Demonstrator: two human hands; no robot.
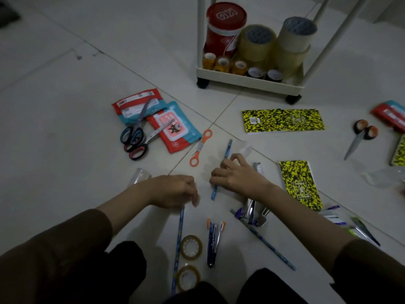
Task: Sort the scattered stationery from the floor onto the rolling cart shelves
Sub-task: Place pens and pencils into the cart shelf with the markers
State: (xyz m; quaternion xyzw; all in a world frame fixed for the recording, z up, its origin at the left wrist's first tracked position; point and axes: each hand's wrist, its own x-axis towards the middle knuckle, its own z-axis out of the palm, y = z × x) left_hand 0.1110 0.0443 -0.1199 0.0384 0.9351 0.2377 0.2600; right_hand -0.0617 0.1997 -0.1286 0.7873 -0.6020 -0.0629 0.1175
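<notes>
A tiled floor [65,88] is being viewed from above by a seated person. At one o'clock, the rolling cart [247,81] is already carrying tape rolls [256,40] and a red canister [223,29] on its bottom shelf; white lettering on the lid is too blurred to be read. Most stationery is still lying on the floor: scissors [133,132] and wipe packs [173,132] at eleven o'clock, yellow speckled notebooks [282,120] at two o'clock, small tape rolls [191,246] at six o'clock. The task is judged barely begun. A blue pencil [225,154] is being grasped by the right hand [236,176]. The left hand [175,189] is curled over another pencil [178,242]; its grip cannot be told. Notebook and pack printing is unreadable.
</notes>
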